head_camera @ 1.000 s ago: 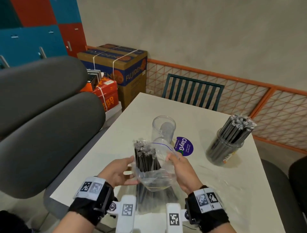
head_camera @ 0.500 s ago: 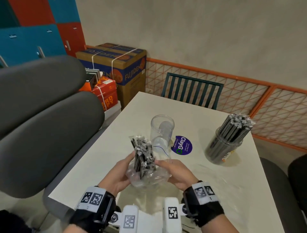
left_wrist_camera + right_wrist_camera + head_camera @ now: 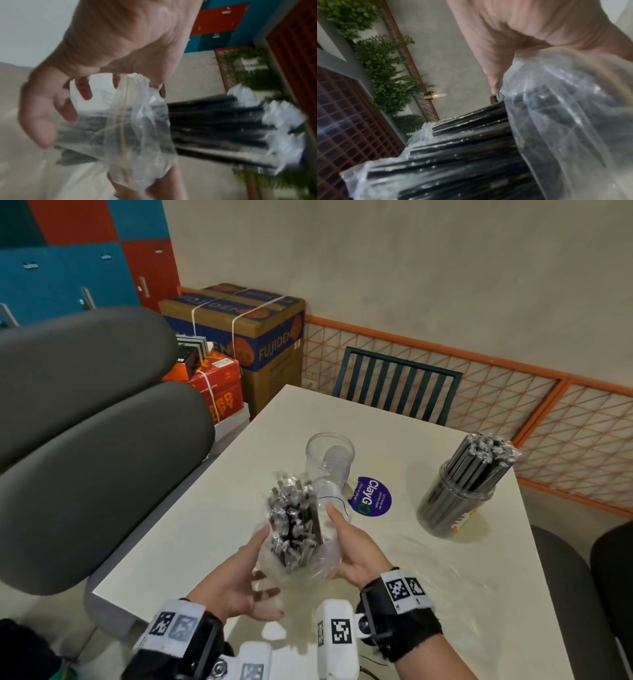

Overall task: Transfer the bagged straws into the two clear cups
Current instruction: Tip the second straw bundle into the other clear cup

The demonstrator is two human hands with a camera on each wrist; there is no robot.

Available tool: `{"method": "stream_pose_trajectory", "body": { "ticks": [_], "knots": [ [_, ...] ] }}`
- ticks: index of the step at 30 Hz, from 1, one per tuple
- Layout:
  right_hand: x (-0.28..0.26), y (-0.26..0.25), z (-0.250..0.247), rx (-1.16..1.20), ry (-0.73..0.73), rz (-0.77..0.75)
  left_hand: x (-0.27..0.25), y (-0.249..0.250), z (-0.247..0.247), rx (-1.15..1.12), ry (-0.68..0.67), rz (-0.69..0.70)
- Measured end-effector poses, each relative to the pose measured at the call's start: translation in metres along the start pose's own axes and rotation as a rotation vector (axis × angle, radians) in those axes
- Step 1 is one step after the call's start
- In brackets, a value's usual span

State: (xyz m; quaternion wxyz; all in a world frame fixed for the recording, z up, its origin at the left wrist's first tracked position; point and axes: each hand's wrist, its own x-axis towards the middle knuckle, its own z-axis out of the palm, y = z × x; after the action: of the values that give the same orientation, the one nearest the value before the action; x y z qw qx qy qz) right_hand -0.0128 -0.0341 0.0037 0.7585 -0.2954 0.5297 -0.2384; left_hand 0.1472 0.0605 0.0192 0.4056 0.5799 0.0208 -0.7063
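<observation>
The bundle of straws (image 3: 295, 527) is held nearly upright above the near part of the white table (image 3: 445, 594), its long axis running vertically with a slight tilt; the wrapped tips point up and away, the lower ends sit down in the bag. The straws are seen as thin black tubes, each sleeved in clear crinkled film that flares silvery at the top. They are carried in a clear plastic bag (image 3: 308, 563), slack and wrinkled, which covers only their lower part; a blue line is seen on its far flap.

The bag is held between the two hands. The left hand (image 3: 239, 580) is placed at its left and under its base, fingers curled round the plastic; in the left wrist view the fingers (image 3: 82, 89) are seen hooked into the film. The right hand (image 3: 356, 553) is cupped against the right side of the bag, thumb laid up along it, grasping it.

Just beyond the bundle, an empty clear cup (image 3: 330, 460) is stood upright. A second clear cup (image 3: 455, 501), packed with leaning black straws, is stood at the far right, well apart. A round purple sticker (image 3: 371, 500) is seen between them.
</observation>
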Motion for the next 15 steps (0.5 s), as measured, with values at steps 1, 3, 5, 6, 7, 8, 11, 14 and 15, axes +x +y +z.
{"method": "stream_pose_trajectory", "body": {
  "ticks": [1, 3, 5, 6, 7, 8, 11, 14, 15],
  "knots": [
    [0.002, -0.002, -0.002, -0.034, -0.017, -0.019, -0.004, -0.003, -0.004, -0.054, -0.058, -0.030],
    [-0.001, -0.001, -0.002, -0.007, -0.050, -0.052, -0.005, -0.006, -0.005, -0.251, -0.159, -0.057],
    [-0.003, 0.002, -0.003, 0.074, -0.058, -0.060, -0.007, -0.008, 0.002, -0.334, -0.167, -0.005],
    [-0.008, 0.001, -0.003, 0.097, -0.071, -0.061, -0.008, -0.009, 0.006, -0.362, -0.194, 0.027],
    [-0.011, 0.000, -0.004, 0.110, -0.098, -0.067, -0.011, -0.009, 0.011, -0.367, -0.209, 0.067],
    [-0.015, -0.004, -0.004, 0.116, -0.129, -0.074, -0.016, -0.007, 0.016, -0.371, -0.236, 0.104],
    [-0.033, -0.029, 0.001, 0.027, -0.179, -0.157, -0.040, 0.005, 0.029, -0.310, -0.342, 0.209],
    [-0.054, -0.065, 0.007, -0.064, -0.212, -0.293, -0.063, 0.028, 0.034, -0.155, -0.420, 0.319],
    [-0.060, -0.077, 0.009, -0.080, -0.223, -0.331, -0.070, 0.035, 0.036, -0.115, -0.426, 0.346]
  ]
}}
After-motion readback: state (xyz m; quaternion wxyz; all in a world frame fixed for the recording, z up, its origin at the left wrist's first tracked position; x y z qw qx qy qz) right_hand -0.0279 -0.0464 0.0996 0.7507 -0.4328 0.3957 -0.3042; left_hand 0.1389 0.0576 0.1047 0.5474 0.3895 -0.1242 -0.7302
